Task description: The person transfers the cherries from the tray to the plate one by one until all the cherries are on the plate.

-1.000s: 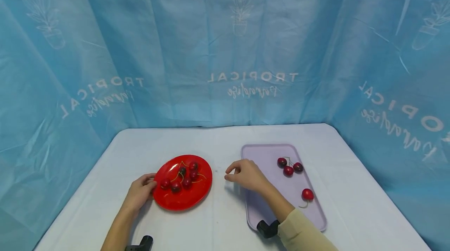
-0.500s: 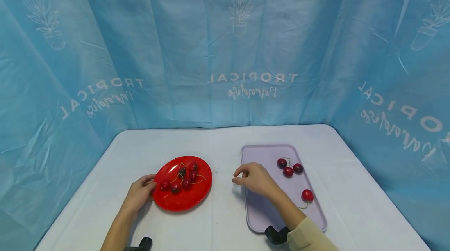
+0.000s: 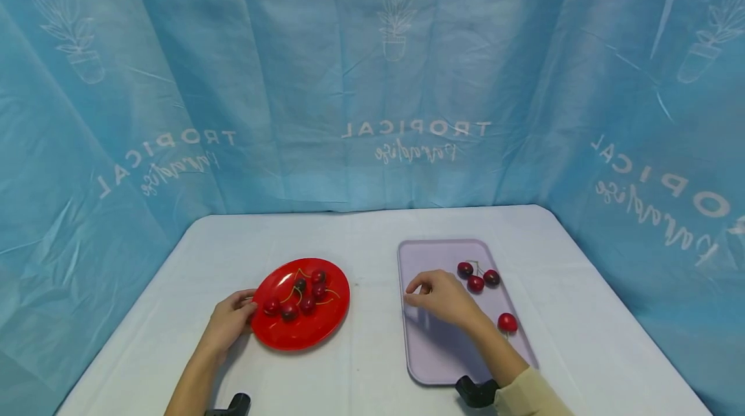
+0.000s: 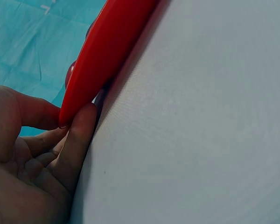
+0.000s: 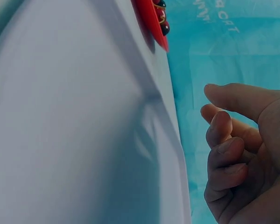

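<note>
In the head view, the round red plastic plate of dark cherries is gripped at its rim by the left hand on the white counter. The right hand, loosely curled and holding nothing, hovers over the lilac rectangular tray; the nearby cherry cluster would best be pinched by a stem.

In the left wrist view, the rim is pinched between thumb and fingers.

In the right wrist view, the curled fingers hold nothing.

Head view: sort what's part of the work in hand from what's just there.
In the work:
left hand gripping the red plate rim
plate cherries
right hand, empty, over the lilac tray
tray cherries

Just there:
white table
blue curtain
</note>
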Demonstrator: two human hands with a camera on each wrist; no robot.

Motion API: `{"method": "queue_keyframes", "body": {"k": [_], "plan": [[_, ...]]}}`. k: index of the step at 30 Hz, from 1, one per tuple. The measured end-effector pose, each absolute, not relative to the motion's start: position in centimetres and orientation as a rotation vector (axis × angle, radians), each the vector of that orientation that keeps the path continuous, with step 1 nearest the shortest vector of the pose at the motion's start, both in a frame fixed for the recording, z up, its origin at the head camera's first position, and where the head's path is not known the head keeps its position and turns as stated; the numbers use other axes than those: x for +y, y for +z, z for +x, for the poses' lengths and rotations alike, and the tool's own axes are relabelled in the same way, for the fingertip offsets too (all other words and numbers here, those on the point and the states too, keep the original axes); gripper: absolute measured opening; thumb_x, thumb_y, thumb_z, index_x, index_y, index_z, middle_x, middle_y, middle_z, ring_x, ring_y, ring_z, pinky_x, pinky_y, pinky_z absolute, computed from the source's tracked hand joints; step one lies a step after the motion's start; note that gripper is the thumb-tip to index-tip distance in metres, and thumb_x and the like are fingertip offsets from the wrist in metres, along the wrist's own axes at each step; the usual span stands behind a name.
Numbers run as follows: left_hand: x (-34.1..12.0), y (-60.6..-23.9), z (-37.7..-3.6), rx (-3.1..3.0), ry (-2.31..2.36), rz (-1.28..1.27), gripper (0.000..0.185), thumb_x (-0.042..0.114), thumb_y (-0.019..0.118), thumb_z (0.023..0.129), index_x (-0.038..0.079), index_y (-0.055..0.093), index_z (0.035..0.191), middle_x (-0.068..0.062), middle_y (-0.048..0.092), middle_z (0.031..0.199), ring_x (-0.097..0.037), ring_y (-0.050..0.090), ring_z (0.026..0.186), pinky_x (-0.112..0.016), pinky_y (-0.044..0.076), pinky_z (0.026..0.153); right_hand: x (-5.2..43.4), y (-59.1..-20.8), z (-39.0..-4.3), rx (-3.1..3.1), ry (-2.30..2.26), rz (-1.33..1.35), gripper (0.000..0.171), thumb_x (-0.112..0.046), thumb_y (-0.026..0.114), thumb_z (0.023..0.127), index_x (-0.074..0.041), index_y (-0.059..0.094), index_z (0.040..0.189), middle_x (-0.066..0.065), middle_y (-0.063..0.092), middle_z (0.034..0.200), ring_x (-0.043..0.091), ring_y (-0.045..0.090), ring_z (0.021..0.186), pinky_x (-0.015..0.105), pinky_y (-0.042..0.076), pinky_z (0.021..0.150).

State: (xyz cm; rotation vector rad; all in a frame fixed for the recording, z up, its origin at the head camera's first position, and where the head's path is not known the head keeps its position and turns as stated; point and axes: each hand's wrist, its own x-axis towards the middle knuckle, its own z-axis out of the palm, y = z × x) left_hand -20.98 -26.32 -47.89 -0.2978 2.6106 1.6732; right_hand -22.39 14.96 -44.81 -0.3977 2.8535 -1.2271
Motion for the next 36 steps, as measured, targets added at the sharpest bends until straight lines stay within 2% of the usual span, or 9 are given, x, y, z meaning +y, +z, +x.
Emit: {"method": "queue_keyframes", "body": {"k": [36], "plan": [[-26.2,-47.7,-20.6,2.621,1.679,-0.303,0.043,0.015,0.049,0.097,-0.003,0.045,0.136,-0.026,0.053,0.126,-0.028,0.061,0.096,-0.028,0.056,0.070,20.3,-45.1,-19.5,2.888,-1.195,-0.301,0.015,-0.031,0.078,0.078,-0.020,0.072,0.086,-0.004,0.055,0.064,0.014,0.050,0.056,0.028,0.041,0.049]]}}
